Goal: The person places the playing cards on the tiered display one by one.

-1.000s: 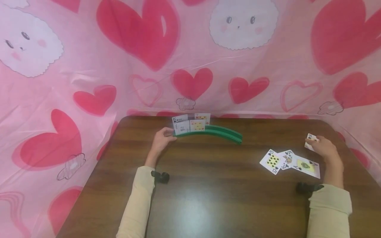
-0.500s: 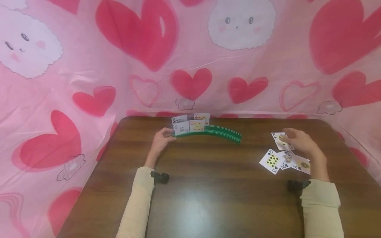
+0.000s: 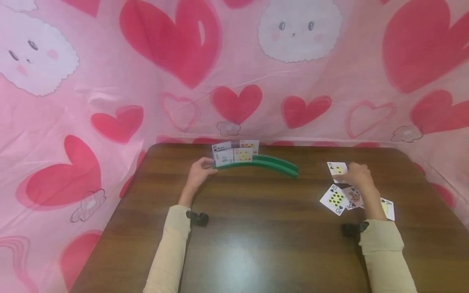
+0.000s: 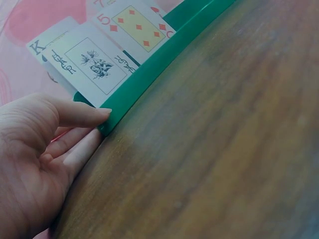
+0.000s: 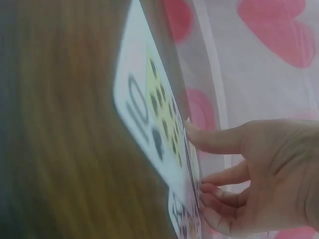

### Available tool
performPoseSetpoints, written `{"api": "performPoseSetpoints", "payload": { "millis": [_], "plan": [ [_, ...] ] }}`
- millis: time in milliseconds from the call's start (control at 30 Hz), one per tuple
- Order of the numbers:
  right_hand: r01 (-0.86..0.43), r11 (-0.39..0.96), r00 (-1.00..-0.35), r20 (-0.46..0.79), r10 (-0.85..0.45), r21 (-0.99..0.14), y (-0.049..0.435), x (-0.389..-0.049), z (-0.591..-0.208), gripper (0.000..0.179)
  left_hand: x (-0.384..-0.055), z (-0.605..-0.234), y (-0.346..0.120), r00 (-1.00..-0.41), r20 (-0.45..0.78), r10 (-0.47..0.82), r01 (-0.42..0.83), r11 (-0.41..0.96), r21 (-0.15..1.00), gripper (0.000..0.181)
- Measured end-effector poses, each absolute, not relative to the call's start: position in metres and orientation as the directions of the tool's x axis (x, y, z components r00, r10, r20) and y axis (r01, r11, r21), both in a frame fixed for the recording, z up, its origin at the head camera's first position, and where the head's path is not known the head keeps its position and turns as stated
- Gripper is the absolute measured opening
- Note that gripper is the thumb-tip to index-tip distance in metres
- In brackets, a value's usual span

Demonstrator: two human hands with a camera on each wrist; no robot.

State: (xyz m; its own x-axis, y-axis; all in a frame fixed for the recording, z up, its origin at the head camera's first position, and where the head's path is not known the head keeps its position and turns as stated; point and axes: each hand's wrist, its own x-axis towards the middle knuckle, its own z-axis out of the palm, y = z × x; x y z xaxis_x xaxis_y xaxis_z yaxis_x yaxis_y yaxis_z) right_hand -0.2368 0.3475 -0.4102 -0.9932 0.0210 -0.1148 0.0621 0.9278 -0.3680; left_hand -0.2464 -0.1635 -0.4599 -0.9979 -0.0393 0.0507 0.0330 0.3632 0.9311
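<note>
A curved green card holder (image 3: 278,163) stands near the table's far edge, with several playing cards upright in it. Toward its left end are a joker (image 4: 94,72), a king (image 4: 37,48) partly behind it, and a five of diamonds (image 4: 137,27). A seven (image 3: 249,144) rises behind the five. My left hand (image 3: 199,171) grips the holder's left end, thumb in front. On the right, my right hand (image 3: 360,178) holds a black-suited playing card (image 3: 337,167) by its right part; the fingers cover much of it. Its exact number is unclear.
Below the right hand, face-up cards overlap on the brown table (image 3: 256,219): a ten of spades (image 3: 335,199), a king (image 3: 353,197) and an ace (image 3: 388,208) partly hidden by the right wrist. A pink heart-patterned cloth (image 3: 307,77) hangs behind and beside the table.
My right hand has moved left with the playing card, from the far right of the table to just above the ten and the king. The left hand has stayed on the holder.
</note>
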Motion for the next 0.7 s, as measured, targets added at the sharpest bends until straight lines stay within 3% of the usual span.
{"api": "performPoseSetpoints", "payload": {
  "millis": [333,700],
  "plan": [
    [0.106,0.896,-0.981,-0.194,0.023,-0.430,0.333,-0.240,-0.409,0.066,-0.248,-0.461,-0.162,-0.997,0.064,-0.047,0.043,0.352,0.935,0.030],
    [0.098,0.840,-0.995,-0.074,0.069,-0.533,0.338,-0.241,-0.415,0.041,-0.250,-0.462,-0.161,-0.996,0.072,-0.053,0.050,0.339,0.940,0.031]
  ]
}}
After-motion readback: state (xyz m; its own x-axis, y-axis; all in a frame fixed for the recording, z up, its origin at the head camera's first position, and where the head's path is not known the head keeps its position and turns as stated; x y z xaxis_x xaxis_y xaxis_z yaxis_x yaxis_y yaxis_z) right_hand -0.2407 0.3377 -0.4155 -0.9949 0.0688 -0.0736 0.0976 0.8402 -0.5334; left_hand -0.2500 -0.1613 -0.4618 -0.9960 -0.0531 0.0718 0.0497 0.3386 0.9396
